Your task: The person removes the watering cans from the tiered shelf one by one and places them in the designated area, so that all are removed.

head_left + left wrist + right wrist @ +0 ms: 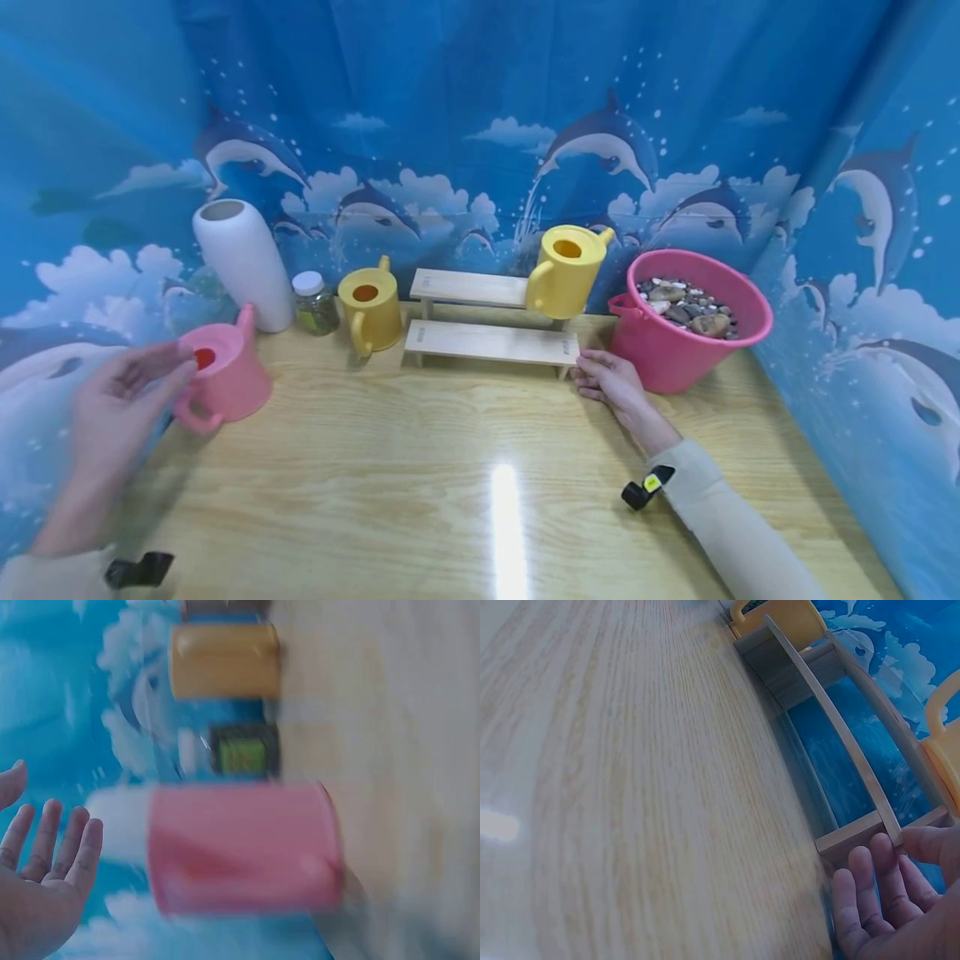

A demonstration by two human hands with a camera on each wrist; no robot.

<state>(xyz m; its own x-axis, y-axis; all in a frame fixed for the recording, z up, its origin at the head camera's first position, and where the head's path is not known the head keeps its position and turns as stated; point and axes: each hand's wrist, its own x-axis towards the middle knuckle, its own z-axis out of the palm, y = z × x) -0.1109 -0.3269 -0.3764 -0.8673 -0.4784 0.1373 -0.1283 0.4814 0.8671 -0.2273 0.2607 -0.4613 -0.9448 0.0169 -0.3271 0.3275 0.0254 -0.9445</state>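
Note:
My left hand is raised beside a pink watering can at the table's left side. Its fingers overlap the can's top in the head view, while the left wrist view shows them loosely extended with nothing between them. My right hand pinches the right end of the lower board of a two-step wooden shelf; thumb and fingertips meet at the board's end in the right wrist view. On the upper step's right end stands a yellow watering can. Another yellow watering can stands left of the shelf.
A pink bucket of stones stands close to my right hand. Behind the pink can rise a tall white vase and a small jar with a white lid. Blue dolphin-print curtains border the wooden table.

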